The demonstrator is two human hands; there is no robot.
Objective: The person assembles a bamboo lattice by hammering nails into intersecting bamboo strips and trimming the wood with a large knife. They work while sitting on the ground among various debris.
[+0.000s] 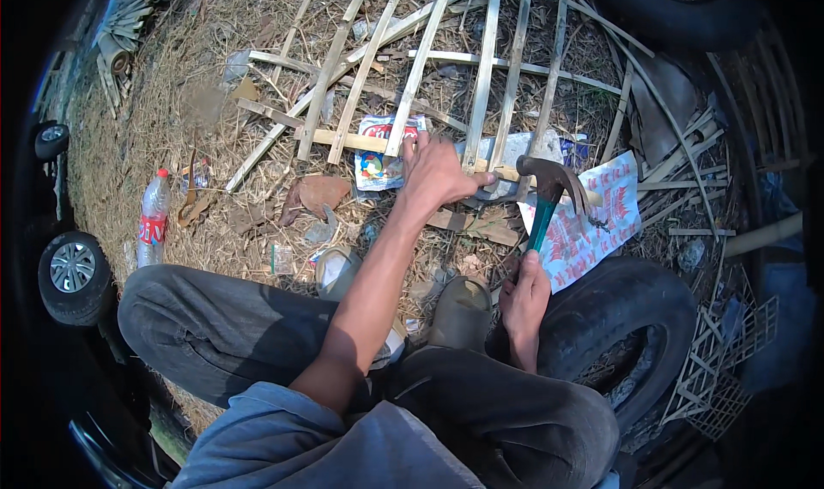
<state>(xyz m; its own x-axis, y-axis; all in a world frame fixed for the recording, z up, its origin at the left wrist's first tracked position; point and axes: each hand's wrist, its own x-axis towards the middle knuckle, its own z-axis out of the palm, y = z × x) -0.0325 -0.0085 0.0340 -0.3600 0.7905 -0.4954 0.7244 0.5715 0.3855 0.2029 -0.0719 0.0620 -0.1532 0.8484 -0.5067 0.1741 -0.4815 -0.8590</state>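
Note:
My left hand (436, 176) rests on the near crosspiece of a wooden slat frame (429, 60), its thumb and fingers closed about the pale wooden slat (356, 142). In my right hand (525, 298) is a claw hammer (541, 223) with a teal handle and a dark metal head. The hammer head is raised at the right part of that crosspiece, close to one of the upright slats. A grey block (536, 150) lies beneath the frame there. Beside the hammer, a small heap of dark nails (598, 224) lies on a red-printed white sheet (608, 206).
A black tire (674, 296) lies by my right knee, and another tire (687, 4) is at the far right. To the left stands a red-capped plastic bottle (153, 223). Loose wooden strips (687, 158) are piled on the right. A colourful packet (373, 167) lies under the frame.

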